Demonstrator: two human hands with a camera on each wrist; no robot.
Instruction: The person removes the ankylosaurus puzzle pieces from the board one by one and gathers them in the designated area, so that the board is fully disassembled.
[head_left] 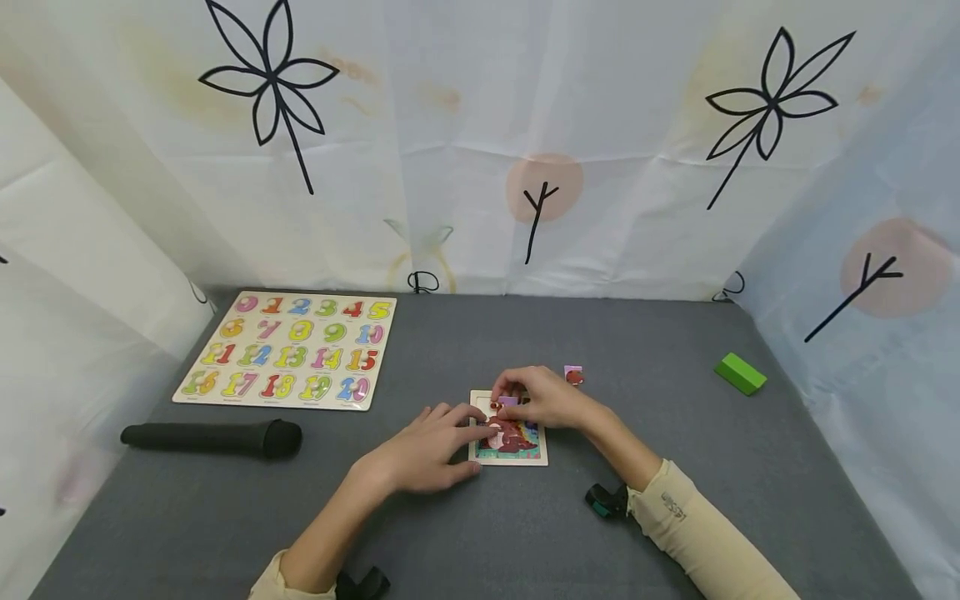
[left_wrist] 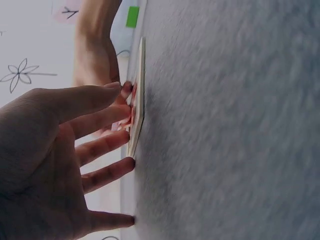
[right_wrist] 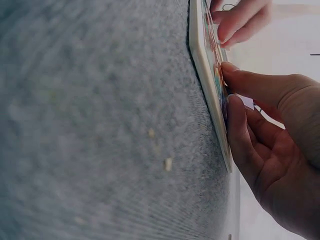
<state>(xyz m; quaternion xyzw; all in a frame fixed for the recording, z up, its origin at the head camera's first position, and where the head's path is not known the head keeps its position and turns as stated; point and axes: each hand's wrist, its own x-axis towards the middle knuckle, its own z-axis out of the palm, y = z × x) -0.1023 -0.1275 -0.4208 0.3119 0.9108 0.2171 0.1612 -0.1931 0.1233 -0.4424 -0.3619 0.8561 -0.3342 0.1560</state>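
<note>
A small picture puzzle in a pale wooden frame (head_left: 510, 461) lies flat on the table, its lower part showing a reddish-brown figure. My left hand (head_left: 429, 446) spreads its fingers over the frame's left side, fingertips touching the board; the left wrist view shows these fingers (left_wrist: 107, 172) nearly straight. From the right, my right hand (head_left: 543, 397) bends over the upper part of the puzzle and pinches a small purple puzzle piece (head_left: 508, 401). Its thumb and index finger come down at the board in the right wrist view, partly hiding the piece (right_wrist: 247, 102).
Another puzzle piece (head_left: 573, 375) lies just behind the right hand. A number board (head_left: 365, 367) sits at the back left, with a black microphone (head_left: 202, 437) in front of it. A green block (head_left: 740, 373) rests at the right. White printed cloth (head_left: 465, 108) encloses the table.
</note>
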